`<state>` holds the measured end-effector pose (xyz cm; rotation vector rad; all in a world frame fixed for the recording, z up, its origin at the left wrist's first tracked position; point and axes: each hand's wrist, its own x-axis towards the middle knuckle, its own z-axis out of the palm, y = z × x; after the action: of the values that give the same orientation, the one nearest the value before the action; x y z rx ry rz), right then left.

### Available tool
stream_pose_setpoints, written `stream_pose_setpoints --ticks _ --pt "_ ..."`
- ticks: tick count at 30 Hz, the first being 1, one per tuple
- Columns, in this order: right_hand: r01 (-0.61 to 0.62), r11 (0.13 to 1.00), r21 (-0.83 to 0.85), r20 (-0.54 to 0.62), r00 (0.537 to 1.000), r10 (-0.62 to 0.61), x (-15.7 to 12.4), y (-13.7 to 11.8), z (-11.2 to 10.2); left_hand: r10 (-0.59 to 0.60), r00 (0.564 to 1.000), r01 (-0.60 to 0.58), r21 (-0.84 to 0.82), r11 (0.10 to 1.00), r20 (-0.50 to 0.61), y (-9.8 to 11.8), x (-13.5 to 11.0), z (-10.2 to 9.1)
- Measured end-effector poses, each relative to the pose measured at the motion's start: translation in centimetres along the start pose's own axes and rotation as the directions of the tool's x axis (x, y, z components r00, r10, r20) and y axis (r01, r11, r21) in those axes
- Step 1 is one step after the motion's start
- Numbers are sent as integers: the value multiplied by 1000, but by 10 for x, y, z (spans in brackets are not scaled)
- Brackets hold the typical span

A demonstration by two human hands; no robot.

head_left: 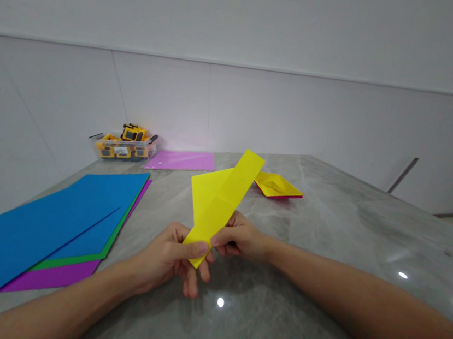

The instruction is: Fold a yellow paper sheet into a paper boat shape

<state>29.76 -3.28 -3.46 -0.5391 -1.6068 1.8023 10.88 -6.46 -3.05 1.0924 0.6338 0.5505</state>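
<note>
A folded sheet of yellow paper (pixel 218 204) is held up above the table, tilted, with a narrow strip slanting up to the right across a wider panel. My left hand (pixel 176 257) pinches its lower corner, thumb on the front and fingers behind. Along the lower right edge, my right hand (pixel 240 237) grips the same paper between thumb and fingers. Beyond my right hand lies a folded paper boat (pixel 278 186), yellow on top with a red-pink edge beneath. Part of it is hidden by the held paper.
Blue, green and purple sheets (pixel 81 207) lie stacked at the left. A pink-purple sheet (pixel 182 160) rests near the wall. At the back left stands a clear plastic box (pixel 124 148) of yellow toy vehicles. All are on a grey marble-look table (pixel 335 227).
</note>
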Motion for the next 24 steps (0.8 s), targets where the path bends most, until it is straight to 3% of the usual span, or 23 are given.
stream_pose_setpoints --ticks 6,12,20,24 --pt "39 999 9 -87 995 -38 2 -3 -11 -71 997 71 -14 997 -21 1 -4 0" --pt "-57 998 17 6 998 57 6 4 2 -28 989 13 -102 995 -144 -5 -6 3" --pt "-23 1000 -5 11 1000 23 7 8 1 -72 993 61 -119 991 -90 -10 -13 -2" --pt "-60 998 -17 31 998 60 8 12 2 -25 975 7 -79 997 -221 -3 -10 4"
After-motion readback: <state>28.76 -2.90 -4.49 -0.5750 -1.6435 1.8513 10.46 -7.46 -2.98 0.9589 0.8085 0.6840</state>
